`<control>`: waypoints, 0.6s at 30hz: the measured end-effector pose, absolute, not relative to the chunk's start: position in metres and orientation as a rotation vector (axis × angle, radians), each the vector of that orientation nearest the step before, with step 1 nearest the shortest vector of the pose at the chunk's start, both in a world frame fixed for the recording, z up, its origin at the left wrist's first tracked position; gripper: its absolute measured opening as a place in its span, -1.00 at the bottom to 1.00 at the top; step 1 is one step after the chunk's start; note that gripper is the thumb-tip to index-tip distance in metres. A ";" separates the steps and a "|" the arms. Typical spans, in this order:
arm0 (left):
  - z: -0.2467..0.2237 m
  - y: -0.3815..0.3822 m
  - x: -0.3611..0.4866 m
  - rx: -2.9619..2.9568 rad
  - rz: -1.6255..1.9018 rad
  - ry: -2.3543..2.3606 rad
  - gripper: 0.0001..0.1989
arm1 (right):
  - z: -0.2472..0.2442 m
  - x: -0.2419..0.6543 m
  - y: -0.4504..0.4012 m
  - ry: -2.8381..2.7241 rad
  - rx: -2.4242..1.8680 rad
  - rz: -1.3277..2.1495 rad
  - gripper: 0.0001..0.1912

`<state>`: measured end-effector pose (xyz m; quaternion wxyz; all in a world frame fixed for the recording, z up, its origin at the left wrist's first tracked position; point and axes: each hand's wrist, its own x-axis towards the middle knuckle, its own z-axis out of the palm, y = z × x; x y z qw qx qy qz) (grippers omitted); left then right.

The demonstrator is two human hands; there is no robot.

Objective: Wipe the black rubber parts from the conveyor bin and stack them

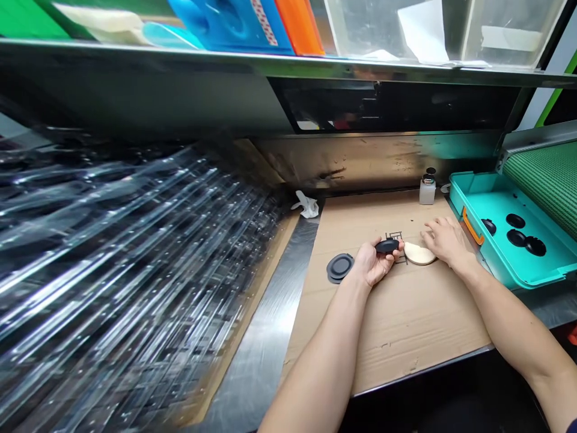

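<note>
My left hand [374, 263] is shut on a black oval piece [386, 246], pinching it between thumb and fingers. Just past those fingertips lies a cream oval pad [419, 254] on the cardboard sheet [406, 313]. My right hand [444, 240] rests with its fingers spread at the pad's right side, holding nothing and seeming to touch the pad's edge. A dark grey round disc [339, 267] lies to the left of my left hand. A small printed mark [394, 237] on the cardboard is partly hidden behind the black piece.
A teal tray [505, 234] with an orange latch holds several black oval pieces at the right. A small bottle [427, 189] and white tissue [307, 204] stand at the cardboard's far edge. Transparent plastic sheets [112, 258] fill the left; a shelf of coloured bins runs overhead.
</note>
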<state>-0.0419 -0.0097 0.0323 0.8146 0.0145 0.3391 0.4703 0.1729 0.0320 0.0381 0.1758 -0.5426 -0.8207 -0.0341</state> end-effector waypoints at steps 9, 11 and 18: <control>0.021 -0.008 -0.039 0.571 1.461 0.976 -0.75 | 0.020 0.149 0.012 -2.593 -1.193 0.192 -0.68; 0.018 -0.007 -0.041 0.672 1.525 1.036 -0.72 | 0.014 0.147 0.014 -2.552 -1.188 0.168 -0.72; 0.012 -0.006 -0.043 0.802 1.453 1.093 -0.59 | 0.006 0.147 0.016 -2.508 -1.186 0.131 -0.71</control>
